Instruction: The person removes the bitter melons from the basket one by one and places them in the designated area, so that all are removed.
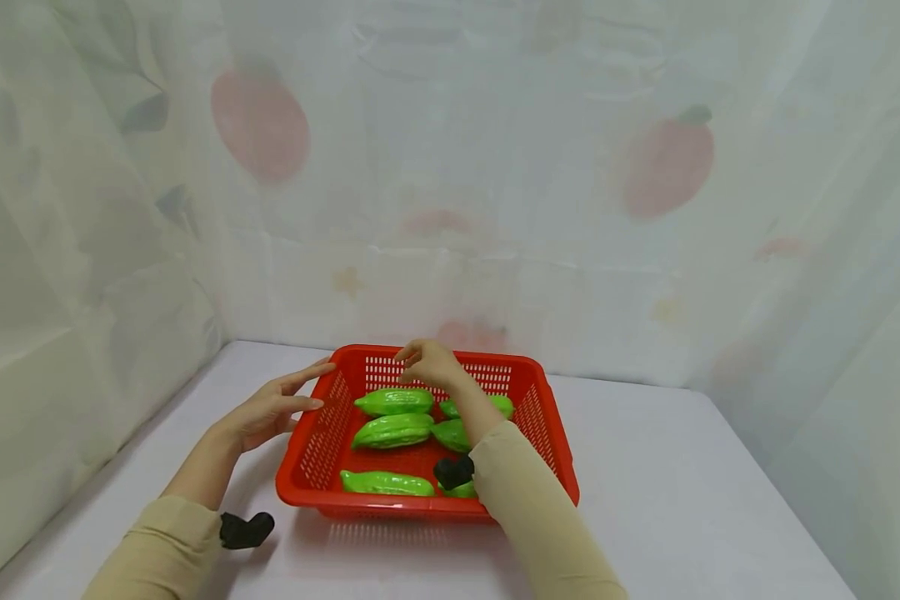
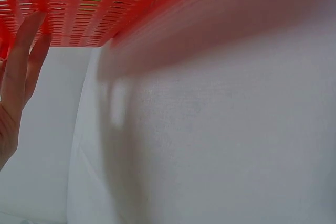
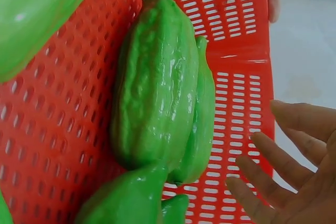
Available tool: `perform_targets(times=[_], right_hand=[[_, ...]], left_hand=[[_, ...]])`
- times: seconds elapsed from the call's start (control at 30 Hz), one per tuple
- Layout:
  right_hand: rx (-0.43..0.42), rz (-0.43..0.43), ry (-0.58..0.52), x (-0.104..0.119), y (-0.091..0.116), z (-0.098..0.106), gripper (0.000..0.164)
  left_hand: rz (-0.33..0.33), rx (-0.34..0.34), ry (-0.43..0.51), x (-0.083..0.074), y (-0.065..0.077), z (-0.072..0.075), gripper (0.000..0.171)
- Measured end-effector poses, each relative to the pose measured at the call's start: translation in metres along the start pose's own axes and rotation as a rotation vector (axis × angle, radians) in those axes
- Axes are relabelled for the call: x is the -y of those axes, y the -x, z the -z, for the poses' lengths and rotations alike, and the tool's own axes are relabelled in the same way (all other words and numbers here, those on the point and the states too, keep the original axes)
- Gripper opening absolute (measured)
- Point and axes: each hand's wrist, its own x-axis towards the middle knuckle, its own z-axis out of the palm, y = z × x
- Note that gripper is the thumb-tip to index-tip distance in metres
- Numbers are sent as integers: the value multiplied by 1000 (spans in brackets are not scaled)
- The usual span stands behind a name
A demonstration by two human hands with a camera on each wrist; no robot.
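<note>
Right here I'm working over a red, rectangular plastic basket with slotted walls (image 1: 375, 502), and it's standing on the white-covered table (image 1: 645, 492) in front of me. My left hand (image 1: 268, 411) is resting against its left side, fingers extended and parted, tips touching the slotted wall and rim. And my right hand (image 1: 429, 363)? It's hovering inside the far edge, fingers spread, slightly bent and empty, just beyond the far-left glossy green ridged gourd (image 1: 394, 402). That one is lying alongside a second green gourd (image 1: 393, 431), with a third green gourd (image 1: 387, 483) sitting apart by the near wall. Over on the right, a fourth green gourd (image 1: 501, 406), a fifth green gourd (image 1: 450, 434) and a sixth green gourd (image 1: 461, 490) are peeking out, my right forearm and the black wrist device (image 1: 453, 472) partly covering them. Both my beige sleeves (image 1: 543, 517) are reaching in from below, and a pale curtain with faded red fruit prints (image 1: 450, 150) is hanging behind.
</note>
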Motion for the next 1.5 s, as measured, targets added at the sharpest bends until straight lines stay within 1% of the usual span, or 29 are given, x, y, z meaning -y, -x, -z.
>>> perform_targets(times=[0.07, 0.13, 0.3, 0.4, 0.67, 0.83, 0.97, 1.13, 1.3, 1.37, 1.5], right_hand=[[-9, -6, 15, -3, 0, 0, 39], [1, -6, 28, -7, 0, 0, 41], [91, 14, 66, -18, 0, 1, 44], [136, 18, 118, -21, 1, 2, 46], [130, -7, 282, -22, 1, 1, 43], [181, -17, 354, -23, 1, -2, 45], [215, -25, 391, -21, 1, -4, 46], [227, -47, 404, -23, 1, -6, 45], [255, -41, 502, -26, 0, -6, 46], [262, -36, 521, -27, 0, -5, 47], [270, -38, 498, -28, 0, -4, 48]], left_hand=[[-2, -3, 1, 0, 0, 0, 71], [-6, -4, 0, 0, 0, 0, 70], [-12, 1, 6, 1, 2, 0, 69], [-18, 7, 3, 1, 3, 0, 69], [-16, 1, -4, 0, 3, -1, 69], [-12, -1, 0, 2, 3, -1, 70], [-23, -2, 5, 2, 4, -1, 69], [-25, -2, 6, 1, 5, -1, 69], [-35, 1, 4, 1, 4, -1, 69], [-39, 3, 5, 1, 3, -1, 69], [-41, 4, 7, 2, 2, -1, 69]])
